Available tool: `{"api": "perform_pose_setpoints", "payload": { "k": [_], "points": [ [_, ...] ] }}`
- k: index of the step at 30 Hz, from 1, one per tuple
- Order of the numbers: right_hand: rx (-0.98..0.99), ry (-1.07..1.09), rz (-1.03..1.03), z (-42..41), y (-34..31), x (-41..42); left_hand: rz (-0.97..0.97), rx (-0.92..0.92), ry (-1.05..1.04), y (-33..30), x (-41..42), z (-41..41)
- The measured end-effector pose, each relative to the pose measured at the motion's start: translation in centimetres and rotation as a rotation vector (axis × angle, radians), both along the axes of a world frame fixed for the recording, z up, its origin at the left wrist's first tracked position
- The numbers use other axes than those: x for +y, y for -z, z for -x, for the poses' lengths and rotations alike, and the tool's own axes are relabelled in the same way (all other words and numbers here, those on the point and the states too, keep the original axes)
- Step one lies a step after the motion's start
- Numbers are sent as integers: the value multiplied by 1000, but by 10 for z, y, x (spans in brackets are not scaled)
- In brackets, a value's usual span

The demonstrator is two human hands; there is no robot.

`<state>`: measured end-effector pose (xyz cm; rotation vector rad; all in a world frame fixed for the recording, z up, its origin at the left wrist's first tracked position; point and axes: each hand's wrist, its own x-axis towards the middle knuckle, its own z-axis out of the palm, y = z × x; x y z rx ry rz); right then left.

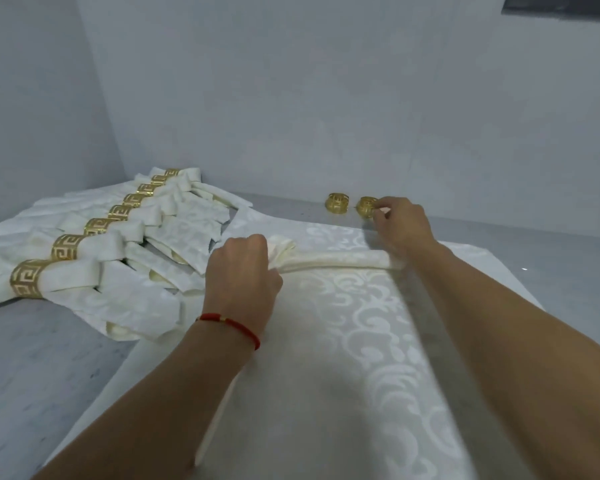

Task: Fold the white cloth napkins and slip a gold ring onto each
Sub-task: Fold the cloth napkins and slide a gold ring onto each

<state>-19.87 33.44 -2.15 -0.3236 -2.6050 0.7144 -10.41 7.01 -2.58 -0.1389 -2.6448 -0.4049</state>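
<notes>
Left hand grips rolled damask napkin; right hand pinches ring.

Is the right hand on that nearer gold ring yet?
Touching. The head view shows the right hand with its fingertips closed on the ring, no gap visible. The other ring sits apart, untouched.
</notes>
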Motion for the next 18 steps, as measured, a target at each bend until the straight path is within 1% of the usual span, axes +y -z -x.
{"api": "perform_pose_setpoints", "payload": {
  "k": [2, 5, 7, 8, 10, 12, 16, 18],
  "points": [
    [-111, -25, -76, 21, -2, 3, 5, -13, -13, 1, -1, 1],
    [-232, 46, -160, 54, 5, 7, 24, -21, -29, 4, 0, 5],
    [-203, 62, -142, 66, 7, 8, 29, -11, -34, 5, -1, 7],
    [-165, 57, -101, 68, 6, 8, 22, -2, -35, 6, -1, 7],
    [-43, 30, 61, 60, 3, 7, 3, 15, -31, 4, -2, 6],
    [67, 29, 340, 36, -4, 8, -20, 27, -26, 2, -1, 5],
    [270, 20, 905, -44, -17, 12, -90, 53, 9, -4, -3, 2],
    [344, 37, 1042, -85, -20, 13, -137, 73, 21, -4, -5, 0]
  ]
}}
